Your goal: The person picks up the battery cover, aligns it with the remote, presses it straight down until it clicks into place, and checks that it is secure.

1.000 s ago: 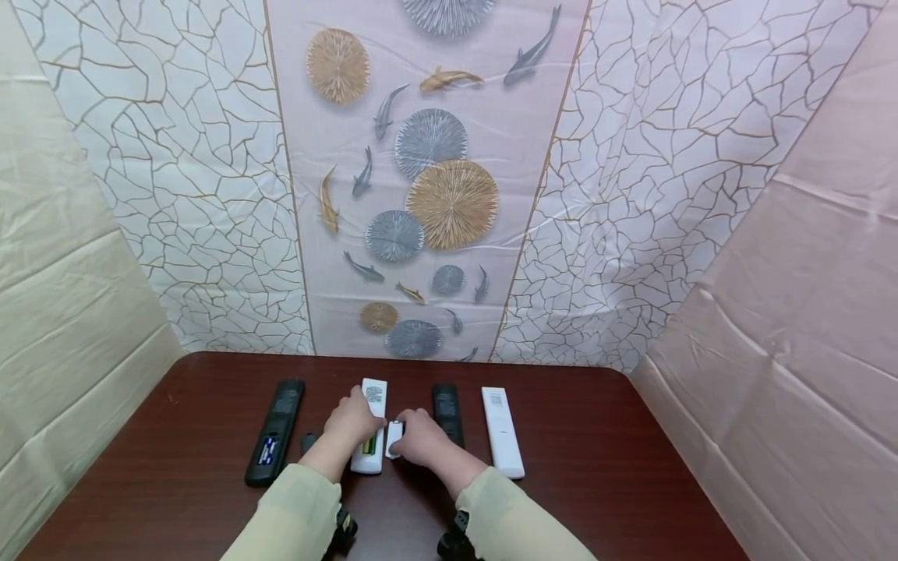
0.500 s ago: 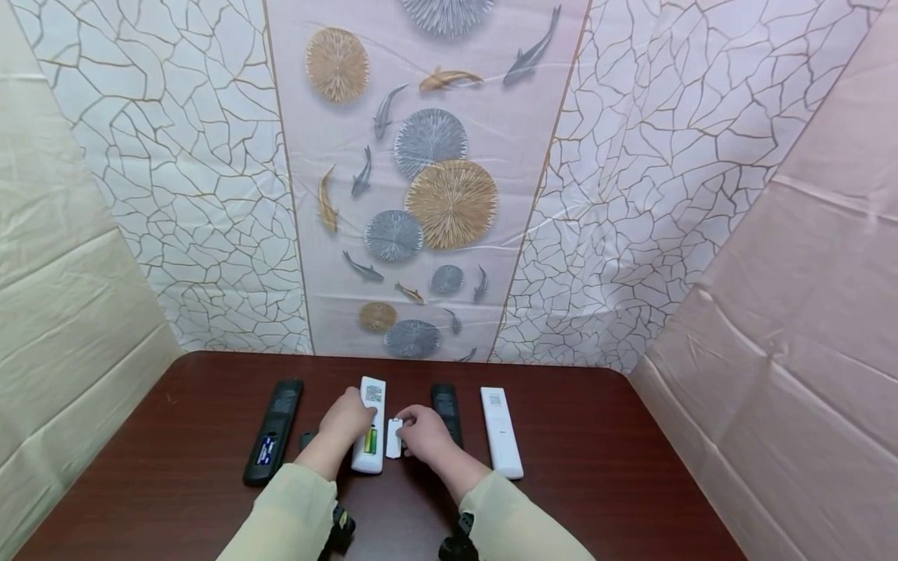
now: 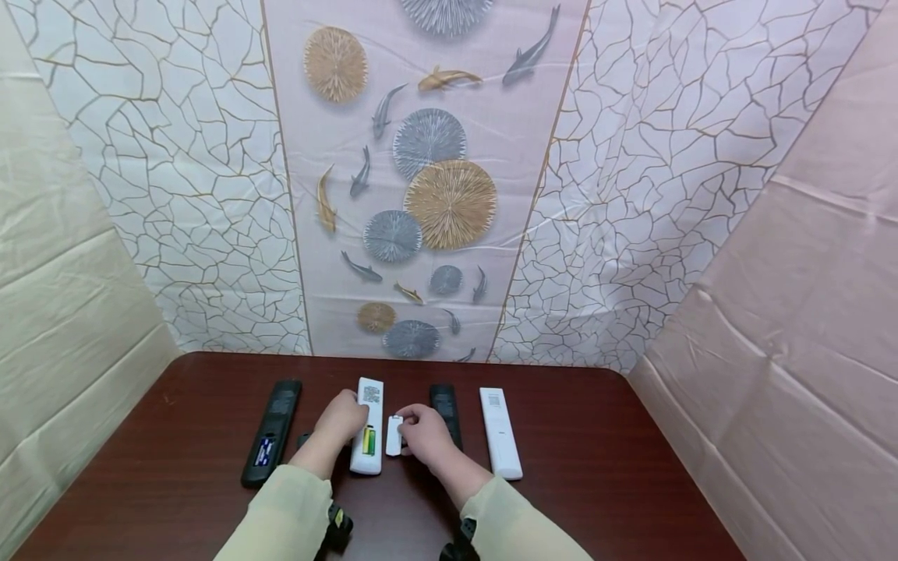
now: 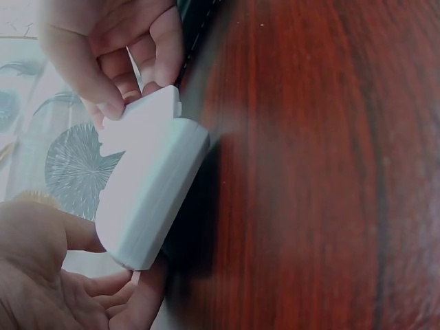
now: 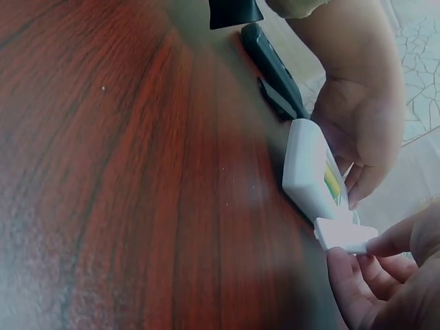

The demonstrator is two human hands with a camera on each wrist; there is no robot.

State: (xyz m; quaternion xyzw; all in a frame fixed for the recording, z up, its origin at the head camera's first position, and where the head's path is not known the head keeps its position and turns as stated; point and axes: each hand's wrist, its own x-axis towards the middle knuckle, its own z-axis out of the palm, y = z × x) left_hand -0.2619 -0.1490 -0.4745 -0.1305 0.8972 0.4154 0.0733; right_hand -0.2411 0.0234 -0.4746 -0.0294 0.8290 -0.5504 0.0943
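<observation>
A black remote control [image 3: 275,421] lies leftmost on the table [image 3: 575,452], its blue batteries [image 3: 263,451] exposed. The left hand [image 3: 341,419] pinches a white remote control [image 3: 365,465], between both hands, a green battery [image 3: 369,441] showing. Beside it, the right hand's [image 3: 428,438] thumb and fingers pinch a white battery cover [image 3: 394,438]. Farther right lie a second black remote [image 3: 445,407] and a second white remote [image 3: 500,433].

head: bright, even | left wrist: hazy, white remote [image 4: 148,182] washed out | right wrist: tabletop [image 5: 62,261] sheen

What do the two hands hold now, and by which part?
Left hand: the open white remote, by its left long side. Right hand: the white cover, by its right edge.
</observation>
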